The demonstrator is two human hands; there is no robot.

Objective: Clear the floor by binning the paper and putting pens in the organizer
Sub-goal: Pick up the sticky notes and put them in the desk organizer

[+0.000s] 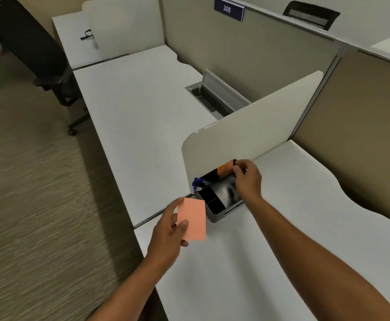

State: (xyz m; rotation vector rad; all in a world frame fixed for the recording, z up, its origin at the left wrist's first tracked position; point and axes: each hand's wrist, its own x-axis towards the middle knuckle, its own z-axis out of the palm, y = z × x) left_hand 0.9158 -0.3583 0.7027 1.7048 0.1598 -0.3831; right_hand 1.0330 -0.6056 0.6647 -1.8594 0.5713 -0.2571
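Note:
A grey desk organizer (pixel 215 217) with dark compartments stands on the white desk against a low divider panel. Blue-capped pens (pixel 197 181) stick out of its far left corner. My right hand (pixel 247 179) hovers over the organizer's back compartment, fingers pinched on an orange marker with a black cap (pixel 226 167). My left hand (pixel 168 230) holds a salmon-pink sheet of paper (pixel 193 218) just left of the organizer, above the desk's front edge.
A cream divider panel (pixel 254 126) separates two white desks (pixel 282 239). An open cable tray (pixel 210 96) sits in the far desk. A black office chair (pixel 32 52) stands on the carpet at the upper left. Tan cubicle walls rise behind.

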